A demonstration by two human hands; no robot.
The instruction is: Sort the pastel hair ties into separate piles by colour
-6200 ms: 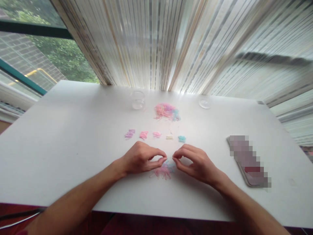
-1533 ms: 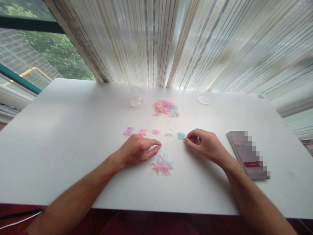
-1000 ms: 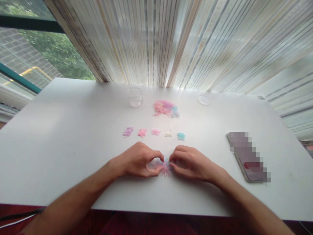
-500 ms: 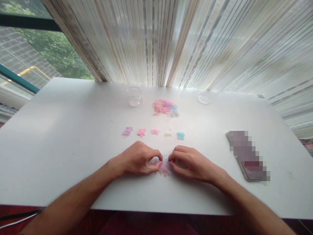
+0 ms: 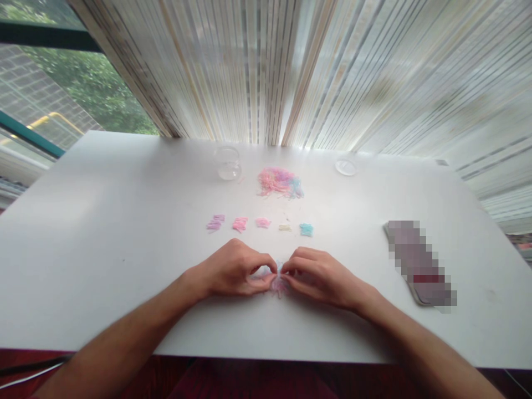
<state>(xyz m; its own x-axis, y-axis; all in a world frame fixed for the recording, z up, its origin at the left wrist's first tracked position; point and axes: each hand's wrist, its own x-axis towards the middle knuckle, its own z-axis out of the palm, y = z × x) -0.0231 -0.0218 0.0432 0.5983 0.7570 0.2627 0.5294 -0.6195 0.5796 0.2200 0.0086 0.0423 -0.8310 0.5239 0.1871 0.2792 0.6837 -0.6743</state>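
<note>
My left hand [image 5: 241, 270] rests on the white table [image 5: 103, 266] with thumb and index finger pinched together. Facing it, my right hand [image 5: 318, 274] pinches in the same way, its fingertips almost meeting the left ones. Between and beneath the fingertips lies a small loose pile of thin pastel strands [image 5: 280, 288], pink, lilac and pale blue, which look like tiny elastic bands. Whatever each pinch holds is too small to make out. Beyond the hands, sorted bunches form a row: purple [image 5: 215, 223], bright pink [image 5: 240, 224], light pink [image 5: 263, 223], pale yellow [image 5: 285, 228] and turquoise [image 5: 306, 229].
A larger mixed heap of pastel strands [image 5: 279, 183] lies farther back. To its left stands a clear round container [image 5: 228, 166]; a clear lid [image 5: 346, 167] is to its right. A phone [image 5: 419, 266], partly pixelated, lies at the right. A striped curtain [image 5: 266, 72] hangs behind the table.
My right hand has shifted slightly left, bringing its fingertips closer to those of my left hand. The left hand stays nearly in place.
</note>
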